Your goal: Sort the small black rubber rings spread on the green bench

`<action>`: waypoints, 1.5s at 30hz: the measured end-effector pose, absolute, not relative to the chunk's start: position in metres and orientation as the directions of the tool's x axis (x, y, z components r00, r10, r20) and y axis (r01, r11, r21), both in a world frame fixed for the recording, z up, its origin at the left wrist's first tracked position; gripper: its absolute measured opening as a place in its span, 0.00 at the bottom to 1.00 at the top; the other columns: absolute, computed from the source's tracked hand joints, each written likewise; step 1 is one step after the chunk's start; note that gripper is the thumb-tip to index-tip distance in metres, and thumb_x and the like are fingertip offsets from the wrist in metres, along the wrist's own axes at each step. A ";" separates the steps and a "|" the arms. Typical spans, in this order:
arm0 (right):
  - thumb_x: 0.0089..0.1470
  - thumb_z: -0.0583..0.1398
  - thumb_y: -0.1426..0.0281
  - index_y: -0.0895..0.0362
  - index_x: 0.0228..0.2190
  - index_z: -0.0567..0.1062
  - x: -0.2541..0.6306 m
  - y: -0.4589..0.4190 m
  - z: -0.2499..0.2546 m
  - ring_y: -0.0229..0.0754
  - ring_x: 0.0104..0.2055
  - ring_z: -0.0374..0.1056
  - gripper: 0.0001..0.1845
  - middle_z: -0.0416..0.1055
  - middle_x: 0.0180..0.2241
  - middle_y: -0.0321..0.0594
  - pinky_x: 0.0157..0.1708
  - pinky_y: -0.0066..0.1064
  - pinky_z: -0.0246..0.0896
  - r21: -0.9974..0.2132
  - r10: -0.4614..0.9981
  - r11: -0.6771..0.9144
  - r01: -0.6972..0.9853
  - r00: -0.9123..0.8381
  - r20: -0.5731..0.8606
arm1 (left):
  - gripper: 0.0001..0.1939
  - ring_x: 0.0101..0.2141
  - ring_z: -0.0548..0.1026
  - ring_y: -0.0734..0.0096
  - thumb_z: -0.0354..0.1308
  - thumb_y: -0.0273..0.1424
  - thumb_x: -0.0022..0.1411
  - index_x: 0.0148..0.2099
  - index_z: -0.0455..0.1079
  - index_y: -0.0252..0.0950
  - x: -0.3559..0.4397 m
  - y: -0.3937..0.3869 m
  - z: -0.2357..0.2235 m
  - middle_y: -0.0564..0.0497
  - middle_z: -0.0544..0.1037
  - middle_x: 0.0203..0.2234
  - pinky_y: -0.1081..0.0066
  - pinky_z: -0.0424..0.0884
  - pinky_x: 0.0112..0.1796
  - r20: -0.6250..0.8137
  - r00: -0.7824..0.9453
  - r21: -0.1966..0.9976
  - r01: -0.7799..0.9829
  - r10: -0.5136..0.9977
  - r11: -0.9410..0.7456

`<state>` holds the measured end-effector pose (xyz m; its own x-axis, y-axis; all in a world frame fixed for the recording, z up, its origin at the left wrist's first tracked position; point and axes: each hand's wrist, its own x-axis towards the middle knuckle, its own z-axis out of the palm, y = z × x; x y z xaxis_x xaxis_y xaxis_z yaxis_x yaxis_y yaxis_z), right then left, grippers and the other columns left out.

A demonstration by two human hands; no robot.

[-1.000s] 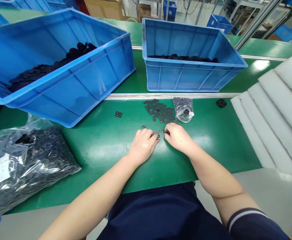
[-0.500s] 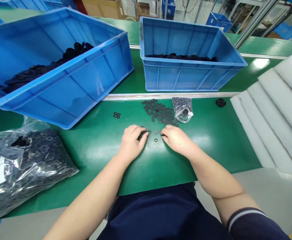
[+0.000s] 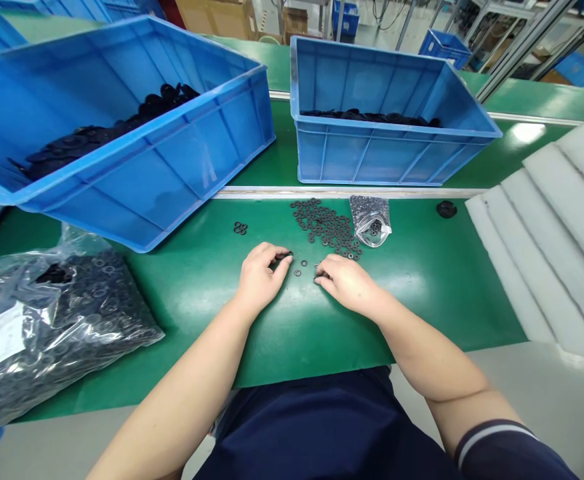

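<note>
My left hand rests on the green bench top with its fingers curled, and a small black ring shows between the fingertips. My right hand lies a little to the right, its fingertips on or over a few loose rings. Whether those fingers hold one is hidden. Just beyond my hands is a spread pile of small black rings. To its right lies a small clear zip bag with rings inside. A tiny stack of rings sits further left.
Two blue plastic crates holding black parts stand beyond and left. A bulging clear bag of rings lies at left. White foam sheets are stacked at right, and a black disc lies near them.
My left hand has moved left, away from my right hand, and now pinches a black ring. My right hand has shifted slightly left. A few loose rings now show between my hands.
</note>
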<state>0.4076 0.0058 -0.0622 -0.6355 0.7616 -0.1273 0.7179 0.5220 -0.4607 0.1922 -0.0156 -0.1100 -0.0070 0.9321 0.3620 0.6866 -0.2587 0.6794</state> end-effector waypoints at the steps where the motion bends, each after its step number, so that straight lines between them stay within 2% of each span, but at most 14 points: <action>1: 0.63 0.62 0.72 0.59 0.39 0.78 0.405 0.005 -0.063 0.43 0.42 0.70 0.04 0.74 0.38 0.44 0.42 0.31 0.60 -0.453 0.755 0.530 0.716 -0.643 -0.133 | 0.09 0.32 0.74 0.69 0.57 0.34 0.66 0.40 0.76 0.36 0.192 -0.015 -0.110 0.49 0.76 0.31 0.68 0.71 0.38 0.356 -0.009 0.680 0.689 0.934 -0.252; 6: 0.64 0.61 0.70 0.58 0.38 0.79 0.401 0.005 -0.069 0.44 0.42 0.70 0.06 0.74 0.38 0.43 0.41 0.31 0.60 -0.373 0.744 0.558 0.741 -0.646 -0.170 | 0.09 0.33 0.74 0.68 0.57 0.35 0.67 0.41 0.75 0.36 0.191 -0.016 -0.111 0.49 0.76 0.32 0.67 0.71 0.38 0.383 0.012 0.661 0.695 0.924 -0.283; 11: 0.66 0.56 0.72 0.58 0.37 0.80 0.396 -0.004 -0.061 0.48 0.43 0.69 0.11 0.74 0.38 0.47 0.41 0.35 0.62 -0.156 0.713 0.654 0.740 -0.672 -0.201 | 0.12 0.41 0.73 0.62 0.55 0.36 0.70 0.45 0.75 0.35 0.199 -0.020 -0.112 0.45 0.76 0.37 0.61 0.70 0.44 0.462 0.157 0.525 0.744 0.873 -0.412; 14: 0.65 0.53 0.76 0.61 0.41 0.80 0.388 -0.021 -0.055 0.52 0.46 0.68 0.14 0.74 0.41 0.52 0.43 0.38 0.63 -0.057 0.692 0.696 0.716 -0.689 -0.213 | 0.12 0.41 0.72 0.60 0.55 0.34 0.70 0.48 0.76 0.36 0.205 -0.024 -0.111 0.43 0.76 0.40 0.60 0.68 0.42 0.471 0.257 0.427 0.771 0.844 -0.472; 17: 0.65 0.50 0.79 0.67 0.49 0.78 0.383 -0.038 -0.053 0.54 0.49 0.66 0.19 0.73 0.45 0.57 0.44 0.41 0.65 -0.007 0.717 0.677 0.736 -0.662 -0.219 | 0.12 0.43 0.70 0.59 0.54 0.32 0.71 0.50 0.77 0.37 0.210 -0.029 -0.109 0.42 0.75 0.43 0.59 0.66 0.42 0.471 0.342 0.347 0.776 0.813 -0.527; 19: 0.65 0.49 0.79 0.67 0.51 0.76 0.384 -0.039 -0.053 0.53 0.49 0.66 0.21 0.73 0.46 0.57 0.44 0.40 0.65 -0.022 0.735 0.654 0.756 -0.642 -0.217 | 0.12 0.45 0.70 0.57 0.54 0.32 0.71 0.50 0.77 0.37 0.213 -0.030 -0.109 0.42 0.75 0.44 0.59 0.65 0.42 0.469 0.374 0.306 0.781 0.800 -0.544; 22: 0.67 0.51 0.75 0.62 0.47 0.78 0.397 -0.022 -0.052 0.49 0.46 0.68 0.17 0.74 0.43 0.52 0.43 0.37 0.64 -0.122 0.756 0.610 0.783 -0.622 -0.203 | 0.12 0.44 0.69 0.56 0.55 0.33 0.70 0.50 0.77 0.35 0.221 -0.028 -0.109 0.41 0.75 0.42 0.58 0.64 0.41 0.464 0.365 0.274 0.808 0.808 -0.522; 24: 0.68 0.52 0.72 0.60 0.45 0.79 0.409 -0.005 -0.053 0.47 0.44 0.69 0.16 0.74 0.42 0.49 0.44 0.35 0.63 -0.175 0.817 0.526 0.832 -0.552 -0.168 | 0.12 0.41 0.69 0.57 0.58 0.36 0.69 0.46 0.78 0.35 0.227 -0.024 -0.110 0.42 0.75 0.38 0.59 0.63 0.39 0.455 0.337 0.275 0.827 0.824 -0.490; 27: 0.67 0.54 0.70 0.59 0.47 0.78 0.419 0.014 -0.057 0.47 0.46 0.70 0.14 0.74 0.44 0.48 0.46 0.33 0.62 -0.235 0.880 0.426 0.874 -0.460 -0.118 | 0.09 0.39 0.68 0.58 0.59 0.34 0.68 0.41 0.78 0.36 0.235 -0.019 -0.111 0.44 0.75 0.35 0.61 0.61 0.37 0.428 0.316 0.298 0.835 0.847 -0.462; 30: 0.66 0.56 0.70 0.58 0.46 0.79 0.418 0.020 -0.065 0.46 0.46 0.70 0.13 0.74 0.43 0.47 0.46 0.32 0.62 -0.277 0.868 0.431 0.859 -0.478 -0.134 | 0.08 0.39 0.69 0.59 0.58 0.32 0.69 0.40 0.78 0.37 0.238 -0.017 -0.111 0.45 0.75 0.34 0.62 0.61 0.37 0.404 0.296 0.336 0.832 0.865 -0.442; 35: 0.66 0.55 0.71 0.58 0.43 0.79 0.412 0.018 -0.072 0.46 0.45 0.70 0.12 0.74 0.42 0.46 0.45 0.31 0.62 -0.270 0.871 0.434 0.860 -0.477 -0.118 | 0.08 0.40 0.71 0.60 0.57 0.32 0.69 0.40 0.76 0.38 0.228 -0.019 -0.107 0.47 0.77 0.35 0.62 0.62 0.40 0.401 0.263 0.407 0.807 0.877 -0.429; 41: 0.64 0.56 0.73 0.60 0.42 0.78 0.408 0.018 -0.071 0.47 0.45 0.70 0.11 0.74 0.43 0.48 0.46 0.33 0.63 -0.262 0.886 0.413 0.872 -0.451 -0.105 | 0.07 0.35 0.75 0.63 0.56 0.31 0.68 0.37 0.74 0.37 0.189 -0.011 -0.112 0.49 0.80 0.32 0.62 0.67 0.41 0.517 -0.013 0.520 0.799 0.856 -0.301; 45: 0.64 0.56 0.73 0.59 0.42 0.78 0.398 0.016 -0.072 0.46 0.45 0.70 0.11 0.74 0.41 0.46 0.47 0.33 0.63 -0.323 0.882 0.440 0.838 -0.471 -0.022 | 0.06 0.36 0.76 0.63 0.56 0.30 0.67 0.37 0.73 0.37 0.181 -0.006 -0.116 0.49 0.81 0.33 0.63 0.69 0.41 0.501 0.026 0.533 0.778 0.865 -0.332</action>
